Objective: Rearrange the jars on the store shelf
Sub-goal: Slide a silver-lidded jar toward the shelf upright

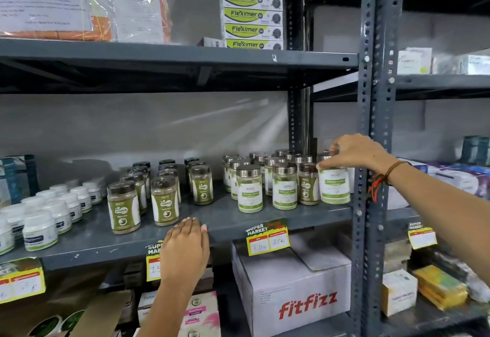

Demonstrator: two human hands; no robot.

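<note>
On the grey metal shelf (228, 220) stand three groups of jars. Small white jars (39, 228) fill the left end. Brown-lidded jars of green-brown powder (164, 201) stand in rows at the middle. Silver-lidded jars with green-and-white labels (249, 188) cluster at the right, with one brown-lidded jar (308, 185) among them. My right hand (355, 152) grips the lid of the rightmost silver-lidded jar (334, 188), which stands on the shelf beside the upright post. My left hand (185, 246) lies flat, palm down, on the shelf's front edge and holds nothing.
A perforated steel post (371, 124) rises just right of the jars. Stacked Fleximer boxes (250, 5) and wrapped packs sit on the shelf above. A white fitfizz carton (294, 283) lies below. Yellow price tags (267, 240) hang from the shelf edge.
</note>
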